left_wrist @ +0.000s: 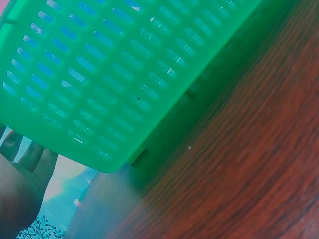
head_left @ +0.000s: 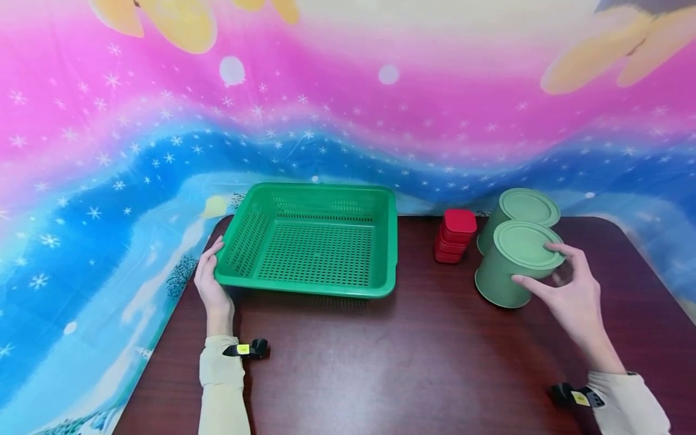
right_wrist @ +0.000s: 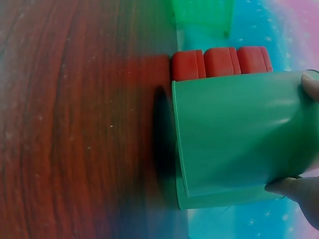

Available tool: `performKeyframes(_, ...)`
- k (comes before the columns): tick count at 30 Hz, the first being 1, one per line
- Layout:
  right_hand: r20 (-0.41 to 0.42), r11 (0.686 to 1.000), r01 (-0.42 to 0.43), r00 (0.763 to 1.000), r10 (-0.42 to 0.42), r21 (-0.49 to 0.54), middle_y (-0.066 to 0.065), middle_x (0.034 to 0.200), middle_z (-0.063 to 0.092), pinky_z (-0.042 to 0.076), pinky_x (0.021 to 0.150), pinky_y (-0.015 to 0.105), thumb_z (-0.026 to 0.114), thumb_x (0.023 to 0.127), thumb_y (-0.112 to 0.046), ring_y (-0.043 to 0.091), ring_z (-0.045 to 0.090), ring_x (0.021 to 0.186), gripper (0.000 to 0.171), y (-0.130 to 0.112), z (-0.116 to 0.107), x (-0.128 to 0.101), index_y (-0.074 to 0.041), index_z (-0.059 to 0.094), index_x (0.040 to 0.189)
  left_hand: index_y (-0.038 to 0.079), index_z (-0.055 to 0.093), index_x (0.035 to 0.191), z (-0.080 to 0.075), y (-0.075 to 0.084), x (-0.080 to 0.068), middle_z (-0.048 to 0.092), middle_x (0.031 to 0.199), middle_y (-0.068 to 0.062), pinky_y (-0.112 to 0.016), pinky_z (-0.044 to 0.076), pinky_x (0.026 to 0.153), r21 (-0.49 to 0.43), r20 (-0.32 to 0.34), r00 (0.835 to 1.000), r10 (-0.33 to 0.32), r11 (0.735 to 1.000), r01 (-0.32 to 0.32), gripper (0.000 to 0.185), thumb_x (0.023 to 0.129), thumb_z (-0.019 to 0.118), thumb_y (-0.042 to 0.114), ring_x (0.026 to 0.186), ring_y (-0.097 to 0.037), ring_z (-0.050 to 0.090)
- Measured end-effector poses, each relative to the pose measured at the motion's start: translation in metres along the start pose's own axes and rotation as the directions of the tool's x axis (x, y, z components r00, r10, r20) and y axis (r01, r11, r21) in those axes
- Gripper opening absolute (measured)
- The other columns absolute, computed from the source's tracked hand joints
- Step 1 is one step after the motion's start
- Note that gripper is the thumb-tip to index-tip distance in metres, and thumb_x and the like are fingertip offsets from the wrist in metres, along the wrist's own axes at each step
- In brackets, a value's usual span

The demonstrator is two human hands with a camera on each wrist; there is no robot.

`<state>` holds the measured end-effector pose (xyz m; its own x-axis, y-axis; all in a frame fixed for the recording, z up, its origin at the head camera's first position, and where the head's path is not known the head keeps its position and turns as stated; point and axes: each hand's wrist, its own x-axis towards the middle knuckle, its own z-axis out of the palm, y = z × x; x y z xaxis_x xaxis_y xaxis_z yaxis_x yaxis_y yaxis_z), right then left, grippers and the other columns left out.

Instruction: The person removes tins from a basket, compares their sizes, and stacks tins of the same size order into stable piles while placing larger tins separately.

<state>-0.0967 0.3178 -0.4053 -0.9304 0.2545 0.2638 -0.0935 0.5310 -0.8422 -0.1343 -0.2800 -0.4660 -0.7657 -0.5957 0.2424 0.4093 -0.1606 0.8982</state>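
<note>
A green slotted basket (head_left: 312,241) (left_wrist: 124,74) stands on the dark wooden table (head_left: 380,362), left of the middle. My left hand (head_left: 212,266) lies against its left front corner, fingers (left_wrist: 25,159) fairly straight along the rim. Two green lidded cans stand at the right. My right hand (head_left: 538,266) grips the near can (head_left: 508,266) (right_wrist: 239,134) at its top, thumb (right_wrist: 294,189) on one side and a finger (right_wrist: 309,84) on the other. The far can (head_left: 524,208) stands just behind it.
A stack of small red tins (head_left: 454,235) (right_wrist: 219,62) stands between the basket and the cans. A colourful snowflake cloth (head_left: 348,109) hangs behind the table and drapes past its left edge. Bare table top lies in front of the basket.
</note>
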Motion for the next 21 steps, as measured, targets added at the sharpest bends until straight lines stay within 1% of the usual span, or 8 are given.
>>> performKeyframes(8,0.004,1.0,-0.009,1.0,0.009,-0.02,-0.008,0.136,0.052,0.042,0.087,0.003,0.092,0.078,-0.009,-0.013,0.056,0.109,0.082,0.005,0.0,-0.005,-0.022,0.05,0.146,-0.007,0.07,0.126,0.003,0.004,-0.002,0.064,0.142,-0.011,-0.031,0.031,0.113,0.029,0.0,1.0,-0.027,0.999,0.027,0.036,0.107,0.043,0.007,0.143,-0.023,0.043)
performKeyframes(12,0.023,0.999,-0.014,1.0,0.015,-0.044,-0.006,0.138,0.051,0.042,0.085,0.002,0.093,0.079,-0.014,-0.015,0.055,0.108,0.083,0.006,0.0,-0.006,-0.023,0.048,0.148,-0.003,0.069,0.131,-0.001,0.016,-0.003,0.065,0.14,-0.003,-0.032,0.029,0.112,0.18,0.014,0.999,-0.038,0.983,0.035,0.037,0.108,0.043,0.009,0.14,-0.013,0.044)
performKeyframes(13,0.033,0.998,-0.013,0.999,0.015,-0.057,-0.003,0.139,0.051,0.041,0.084,0.002,0.092,0.079,-0.015,-0.014,0.055,0.108,0.083,0.006,0.0,-0.006,-0.022,0.047,0.149,0.0,0.069,0.133,-0.003,0.02,-0.004,0.066,0.138,-0.001,-0.031,0.03,0.107,0.249,0.02,0.999,-0.033,0.968,0.027,0.037,0.109,0.043,0.011,0.131,-0.011,0.05)
performKeyframes(15,0.066,0.995,-0.003,0.998,0.01,-0.102,0.005,0.144,0.05,0.039,0.086,0.006,0.091,0.081,-0.02,-0.003,0.056,0.113,0.086,0.006,0.0,-0.006,-0.02,0.042,0.153,0.006,0.069,0.136,-0.007,0.027,-0.004,0.07,0.12,-0.003,-0.03,0.037,0.092,0.413,0.038,0.999,-0.013,0.911,-0.004,0.037,0.11,0.044,0.015,0.099,-0.01,0.058)
performKeyframes(16,0.093,0.992,0.004,0.996,0.008,-0.127,0.009,0.147,0.048,0.04,0.091,0.012,0.09,0.083,-0.022,0.004,0.055,0.119,0.089,0.005,-0.002,-0.005,-0.018,0.039,0.155,0.009,0.069,0.137,-0.009,0.03,-0.005,0.069,0.115,-0.003,-0.031,0.039,0.083,0.498,0.052,0.999,0.002,0.867,-0.028,0.037,0.111,0.045,0.017,0.086,-0.013,0.056)
performKeyframes(17,0.126,0.989,0.018,0.992,0.001,-0.147,0.014,0.151,0.045,0.04,0.097,0.021,0.088,0.085,-0.024,0.014,0.053,0.125,0.091,0.004,-0.003,-0.004,-0.017,0.034,0.158,0.011,0.067,0.139,-0.011,0.034,-0.005,0.069,0.116,-0.005,-0.033,0.039,0.08,0.579,0.075,0.997,0.019,0.813,-0.059,0.037,0.111,0.045,0.018,0.083,-0.015,0.056)
performKeyframes(19,0.188,0.981,0.075,0.981,-0.04,-0.181,0.024,0.157,0.038,0.034,0.11,0.04,0.084,0.089,-0.027,0.034,0.043,0.137,0.096,0.001,-0.008,0.001,-0.012,0.026,0.163,0.013,0.063,0.145,-0.011,0.041,-0.005,0.067,0.124,-0.01,-0.037,0.045,0.082,0.717,0.148,0.988,0.044,0.683,-0.137,0.038,0.111,0.046,0.02,0.086,-0.023,0.06)
performKeyframes(21,0.241,0.972,0.141,0.966,-0.094,-0.186,0.031,0.161,0.028,0.024,0.114,0.062,0.079,0.092,-0.025,0.05,0.028,0.144,0.096,-0.006,-0.014,0.008,-0.006,0.019,0.165,0.01,0.056,0.15,-0.006,0.05,-0.003,0.059,0.143,-0.019,-0.051,0.046,0.097,0.8,0.246,0.968,0.047,0.553,-0.231,0.043,0.111,0.046,0.023,0.118,-0.036,0.06)
